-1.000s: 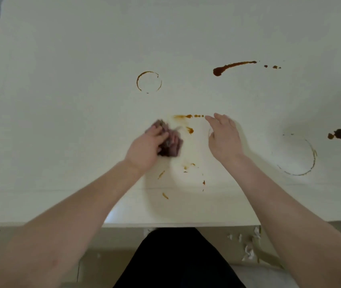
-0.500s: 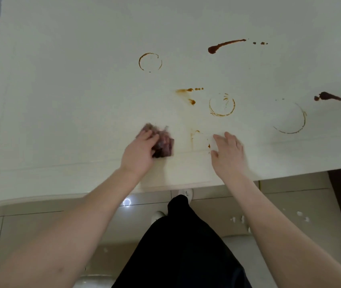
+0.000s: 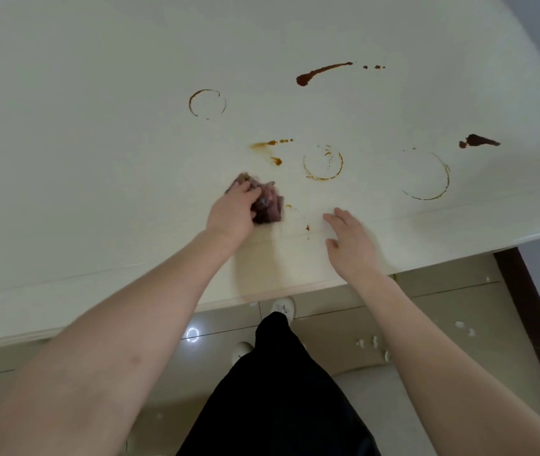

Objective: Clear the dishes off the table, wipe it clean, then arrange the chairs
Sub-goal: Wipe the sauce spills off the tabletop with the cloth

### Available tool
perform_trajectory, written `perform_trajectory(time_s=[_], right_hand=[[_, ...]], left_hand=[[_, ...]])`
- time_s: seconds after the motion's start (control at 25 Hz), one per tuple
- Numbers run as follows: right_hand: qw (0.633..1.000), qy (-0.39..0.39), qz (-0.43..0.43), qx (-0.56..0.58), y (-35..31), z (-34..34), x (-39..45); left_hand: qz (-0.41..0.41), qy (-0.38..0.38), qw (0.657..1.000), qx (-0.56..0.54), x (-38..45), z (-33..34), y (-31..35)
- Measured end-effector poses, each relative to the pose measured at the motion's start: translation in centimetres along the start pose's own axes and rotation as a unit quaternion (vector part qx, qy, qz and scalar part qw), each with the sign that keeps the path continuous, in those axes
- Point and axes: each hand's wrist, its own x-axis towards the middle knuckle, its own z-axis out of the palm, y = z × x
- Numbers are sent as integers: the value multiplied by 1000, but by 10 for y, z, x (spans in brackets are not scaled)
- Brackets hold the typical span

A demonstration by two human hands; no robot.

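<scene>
A cream table (image 3: 97, 159) fills the upper view and carries brown stains. My left hand (image 3: 234, 213) grips a crumpled purple-brown cloth (image 3: 270, 205) and presses it on the tabletop near the front edge. My right hand (image 3: 351, 245) lies flat on the table just to the right, fingers straight. Small orange spots (image 3: 307, 228) sit between the two hands. Beyond them are a smear (image 3: 270, 149), a ring stain (image 3: 323, 162), a larger ring (image 3: 426, 174), a far ring (image 3: 207, 103) and two dark streaks (image 3: 321, 72) (image 3: 479, 140). No dishes show.
The table's front edge (image 3: 262, 287) runs across the middle of the view. Below it are beige floor tiles (image 3: 443, 307) with white scraps (image 3: 374, 343), my dark trousers (image 3: 282, 390) and white shoes (image 3: 283, 307). A dark strip (image 3: 532, 307) runs along the floor at right.
The view pulled back from the table, so the floor now shows. My left hand slid the cloth toward the front edge and back up slightly; the orange marks near the edge have thinned. My right hand drew back to the edge.
</scene>
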Motion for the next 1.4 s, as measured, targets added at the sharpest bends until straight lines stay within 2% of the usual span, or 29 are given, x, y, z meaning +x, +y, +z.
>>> perform_trajectory(time_s=[0.12, 0.2, 0.24, 0.28, 0.32, 0.44, 0.48, 0.52, 0.64, 0.68, 0.72, 0.76, 0.84, 0.92, 1.0, 1.04, 1.12, 1.2, 1.28, 1.32, 1.4], right_hand=[[1000, 24, -5, 16, 3, 0, 3], [999, 33, -1, 28, 5, 1, 2], [999, 37, 0, 34, 5, 2, 2], [998, 43, -2, 37, 7, 1, 3], [998, 51, -8, 39, 8, 1, 3], [996, 74, -13, 53, 12, 2, 8], [995, 84, -14, 60, 13, 1, 11], [993, 97, -14, 68, 13, 0, 14], [988, 126, 7, 90, 7, -11, 34], [988, 127, 9, 92, 3, -16, 42], [987, 128, 3, 92, -1, -20, 51], [987, 129, -9, 92, -6, -24, 60], [987, 127, -35, 92, -17, -28, 77], [987, 123, -53, 90, -25, -29, 91], [987, 121, -53, 89, -31, -30, 102], [987, 122, -49, 87, -33, -30, 106], [987, 132, -48, 77, -34, -29, 113], [986, 141, -48, 70, -37, -27, 120], [986, 142, -57, 67, -42, -26, 126], [986, 141, -65, 66, -46, -25, 129], [985, 144, -72, 70, -54, -24, 134]], left_hand=[[130, -73, 989, -11, -19, 23, 49], [226, -113, 968, -6, -53, 34, 56], [248, -123, 961, -3, -57, 32, 49], [246, -119, 962, -4, -48, 25, 38], [211, -106, 972, -9, -31, 15, 27], [3, -6, 1000, -17, 24, -5, -1], [-17, 13, 1000, -17, 28, -3, 4], [5, 6, 1000, -16, 24, 2, 17], [192, -88, 977, -20, -20, 29, 64], [232, -101, 967, -13, -26, 33, 62], [238, -93, 967, -11, -18, 30, 51], [201, -72, 977, -18, -2, 22, 32], [58, 2, 998, -38, 35, 0, -18], [-89, 54, 994, -31, 68, -23, -65], [-146, 81, 986, -22, 96, -31, -69], [-129, 87, 987, -31, 107, -31, -57], [-26, 60, 997, -49, 113, -21, -22], [112, -15, 993, -34, 96, -2, 8], [210, -72, 975, -11, 75, 2, 8], [229, -65, 971, -18, 78, -8, -5], [160, -7, 986, -52, 105, -36, -40]])
